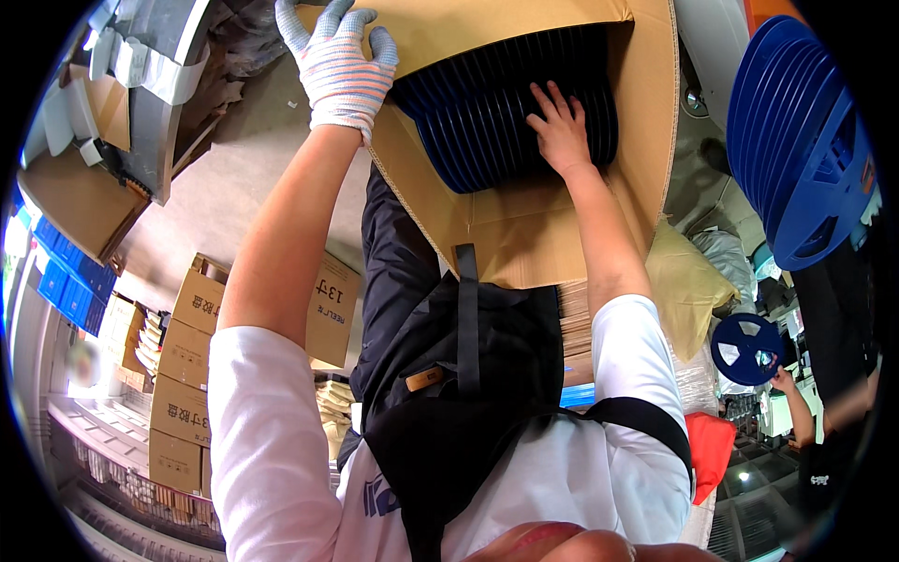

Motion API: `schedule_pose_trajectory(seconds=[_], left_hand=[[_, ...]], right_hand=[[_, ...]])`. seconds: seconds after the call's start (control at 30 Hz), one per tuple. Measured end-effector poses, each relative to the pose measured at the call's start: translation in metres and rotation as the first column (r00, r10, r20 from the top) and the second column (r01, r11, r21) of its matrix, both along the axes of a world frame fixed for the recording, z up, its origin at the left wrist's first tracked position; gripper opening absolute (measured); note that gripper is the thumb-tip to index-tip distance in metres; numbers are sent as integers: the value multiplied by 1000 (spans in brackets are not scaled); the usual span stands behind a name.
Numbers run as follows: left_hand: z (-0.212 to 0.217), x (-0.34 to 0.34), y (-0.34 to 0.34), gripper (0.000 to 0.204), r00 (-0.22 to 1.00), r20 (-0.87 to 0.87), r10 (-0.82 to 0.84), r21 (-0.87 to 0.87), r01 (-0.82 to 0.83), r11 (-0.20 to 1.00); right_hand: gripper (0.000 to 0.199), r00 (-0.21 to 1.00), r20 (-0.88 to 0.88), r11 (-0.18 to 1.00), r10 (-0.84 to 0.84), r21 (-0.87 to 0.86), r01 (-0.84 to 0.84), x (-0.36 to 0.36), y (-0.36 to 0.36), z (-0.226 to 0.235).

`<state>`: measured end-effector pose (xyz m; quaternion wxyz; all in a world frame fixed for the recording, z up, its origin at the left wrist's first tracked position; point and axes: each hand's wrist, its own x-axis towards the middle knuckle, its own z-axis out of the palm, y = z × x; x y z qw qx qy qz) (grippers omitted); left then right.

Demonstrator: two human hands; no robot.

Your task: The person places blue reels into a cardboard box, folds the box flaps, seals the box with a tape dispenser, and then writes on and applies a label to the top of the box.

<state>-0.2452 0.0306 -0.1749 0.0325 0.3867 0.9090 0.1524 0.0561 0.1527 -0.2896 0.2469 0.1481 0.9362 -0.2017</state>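
Inside an open brown cardboard box (648,122), the bare right hand (564,133) touched dark round plastic reels (459,140), fingers spread; at the box's left edge, the striped-gloved left hand (345,80) had fingers apart.

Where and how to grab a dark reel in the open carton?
Likely pinch a dark reel by its exposed rim, entering through the open side of the carton: the reels stand on edge, close-packed in a row, rims facing out, flat faces mostly hidden.
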Motion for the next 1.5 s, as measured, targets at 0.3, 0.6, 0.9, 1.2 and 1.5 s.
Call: schedule_pose_trajectory(seconds=[0.3,0.6,0.9,1.2,1.5], left_hand=[[0,1,1,22,1000,7,6,-8,-6,1000],[0,4,3,20,999,31,32,-5,-32,999],[2,5,7,22,1000,8,-7,17,7,1000],[2,7,7,23,999,45,7,43,-9,999],[2,9,10,22,999,31,9,47,-11,999]], right_hand=[[19,1000,-4,999,18,46,-18,-15,-17,0],[23,995,54,995,82,-63,-79,-14,-16,3],[25,999,30,999,17,-35,-16,-16,-33,2],[23,993,48,989,105,-108,-99,-17,-36,3],[23,997,73,997,-17,-69,22,-26,-56,3]])
